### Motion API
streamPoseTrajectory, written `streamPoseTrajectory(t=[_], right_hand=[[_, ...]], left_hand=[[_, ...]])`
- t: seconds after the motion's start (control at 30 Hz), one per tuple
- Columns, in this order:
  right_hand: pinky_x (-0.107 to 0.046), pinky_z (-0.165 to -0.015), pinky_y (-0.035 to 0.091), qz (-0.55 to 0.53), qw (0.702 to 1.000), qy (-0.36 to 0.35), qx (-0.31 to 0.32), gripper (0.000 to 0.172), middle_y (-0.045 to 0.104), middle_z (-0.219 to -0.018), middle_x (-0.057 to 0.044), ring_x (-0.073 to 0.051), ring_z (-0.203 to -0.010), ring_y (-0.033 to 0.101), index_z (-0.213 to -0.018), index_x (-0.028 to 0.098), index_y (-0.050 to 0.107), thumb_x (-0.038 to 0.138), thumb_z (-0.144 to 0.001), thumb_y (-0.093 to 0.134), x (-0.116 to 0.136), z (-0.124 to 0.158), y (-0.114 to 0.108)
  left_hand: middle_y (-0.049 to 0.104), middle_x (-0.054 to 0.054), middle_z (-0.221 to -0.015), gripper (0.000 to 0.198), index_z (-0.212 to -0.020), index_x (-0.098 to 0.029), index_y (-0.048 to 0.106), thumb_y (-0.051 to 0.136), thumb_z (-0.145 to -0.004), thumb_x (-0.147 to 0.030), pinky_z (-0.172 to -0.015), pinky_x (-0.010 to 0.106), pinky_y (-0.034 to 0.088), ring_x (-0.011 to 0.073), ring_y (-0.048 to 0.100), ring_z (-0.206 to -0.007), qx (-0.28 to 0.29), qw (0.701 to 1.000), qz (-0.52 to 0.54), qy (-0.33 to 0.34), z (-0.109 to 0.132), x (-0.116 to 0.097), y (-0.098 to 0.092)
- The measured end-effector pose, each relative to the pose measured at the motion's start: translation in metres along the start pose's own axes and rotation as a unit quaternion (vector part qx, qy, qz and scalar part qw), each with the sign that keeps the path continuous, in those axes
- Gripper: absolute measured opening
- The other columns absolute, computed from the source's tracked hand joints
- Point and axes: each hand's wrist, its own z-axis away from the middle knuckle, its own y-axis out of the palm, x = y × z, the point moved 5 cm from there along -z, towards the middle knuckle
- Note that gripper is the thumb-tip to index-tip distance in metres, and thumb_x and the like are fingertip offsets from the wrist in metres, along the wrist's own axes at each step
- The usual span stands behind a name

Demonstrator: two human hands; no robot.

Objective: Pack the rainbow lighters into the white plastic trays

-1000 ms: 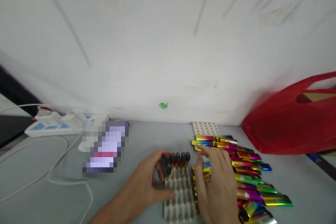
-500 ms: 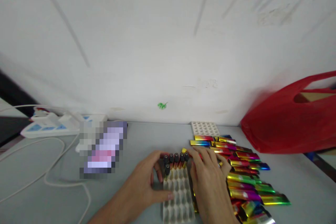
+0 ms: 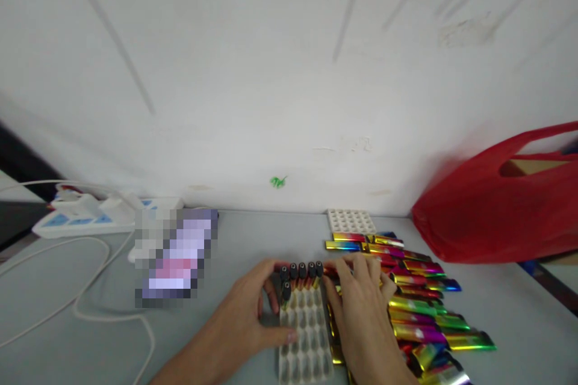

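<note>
A pale moulded tray (image 3: 305, 337) with rows of small pockets lies at the front middle. Several black-topped pieces (image 3: 302, 269) stand upright in its far row, with one more behind the left side of the second row. My left hand (image 3: 237, 319) grips the tray's left side, its thumb over the edge and its fingers at the far corner. My right hand (image 3: 363, 313) is just right of the tray, fingers curled down among shiny metallic-coloured sleeves (image 3: 419, 332). Its fingertips are partly hidden, so what they pinch cannot be made out.
A second white tray (image 3: 351, 221) lies against the wall. The red bag (image 3: 492, 210) stands at the right. On the left are a power strip (image 3: 85, 216), a white cable (image 3: 108, 316) and a phone with a blurred screen (image 3: 180, 258).
A small yellow end seen beside my right fingertips, near the tray's far right corner, no longer shows. My right hand has shifted slightly; the left still holds the tray.
</note>
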Motion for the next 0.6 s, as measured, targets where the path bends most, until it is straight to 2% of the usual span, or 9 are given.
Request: streamPoseTrajectory(t=[0.2,0.3,0.37,0.43,0.47,0.53,0.6], right_hand=[[-0.051,-0.095,0.032,-0.034,0.999,0.011,-0.014,0.016,0.077,-0.103,-0.008,-0.036,-0.106,0.064,-0.104,0.026,0.074,0.021,-0.108,0.059,0.000,-0.005,0.002],[-0.049,-0.095,0.033,-0.110,0.992,0.038,-0.052,0.021,0.078,-0.102,-0.007,-0.033,-0.102,0.066,-0.109,0.025,0.072,0.025,-0.113,0.050,0.004,-0.007,-0.013],[-0.049,-0.097,0.036,-0.172,0.981,0.026,-0.081,0.020,0.078,-0.112,-0.008,-0.032,-0.106,0.067,-0.120,0.025,0.071,0.031,-0.114,0.052,0.010,-0.006,-0.028],[-0.048,-0.100,0.041,-0.245,0.963,0.020,-0.106,0.022,0.078,-0.123,-0.008,-0.031,-0.113,0.067,-0.128,0.027,0.070,0.034,-0.112,0.057,0.014,-0.005,-0.042],[-0.046,-0.100,0.044,-0.283,0.952,0.031,-0.116,0.024,0.078,-0.122,-0.008,-0.029,-0.112,0.068,-0.131,0.027,0.071,0.035,-0.111,0.060,0.014,-0.004,-0.048],[-0.044,-0.096,0.049,-0.360,0.923,0.071,-0.121,0.030,0.078,-0.108,-0.005,-0.026,-0.099,0.070,-0.135,0.027,0.072,0.037,-0.107,0.067,0.014,-0.003,-0.054],[-0.042,-0.090,0.054,-0.432,0.887,0.119,-0.112,0.032,0.077,-0.098,-0.003,-0.024,-0.088,0.069,-0.130,0.026,0.076,0.039,-0.101,0.075,0.014,-0.002,-0.053]], left_hand=[[0.067,-0.004,-0.093,0.084,-0.142,-0.025,0.062,0.098,-0.067,-0.035,-0.072,0.029,0.044,0.0192,0.058,-0.078,-0.004,1.000,0.002,0.008,0.000,0.002,0.000],[0.068,-0.004,-0.094,0.086,-0.143,-0.026,0.061,0.098,-0.067,-0.036,-0.072,0.029,0.044,0.0187,0.057,-0.077,-0.002,1.000,0.004,0.004,-0.001,0.002,0.001],[0.067,-0.004,-0.094,0.085,-0.143,-0.025,0.060,0.097,-0.067,-0.035,-0.072,0.029,0.044,0.0185,0.057,-0.077,-0.003,1.000,0.007,0.003,-0.001,0.001,0.000],[0.067,-0.004,-0.093,0.083,-0.141,-0.023,0.061,0.097,-0.067,-0.034,-0.072,0.029,0.044,0.0185,0.057,-0.077,-0.005,1.000,0.007,0.001,-0.001,-0.001,0.000],[0.067,-0.004,-0.093,0.082,-0.140,-0.023,0.062,0.098,-0.067,-0.033,-0.072,0.029,0.044,0.0186,0.057,-0.078,-0.004,1.000,0.006,0.001,-0.001,-0.001,0.000],[0.067,-0.004,-0.093,0.081,-0.138,-0.023,0.063,0.099,-0.066,-0.033,-0.071,0.029,0.043,0.0186,0.057,-0.078,-0.003,1.000,0.008,0.000,0.000,-0.001,0.000],[0.067,-0.005,-0.093,0.081,-0.138,-0.023,0.063,0.099,-0.065,-0.032,-0.069,0.028,0.042,0.0181,0.056,-0.076,-0.003,1.000,0.010,0.002,0.000,-0.001,0.000]])
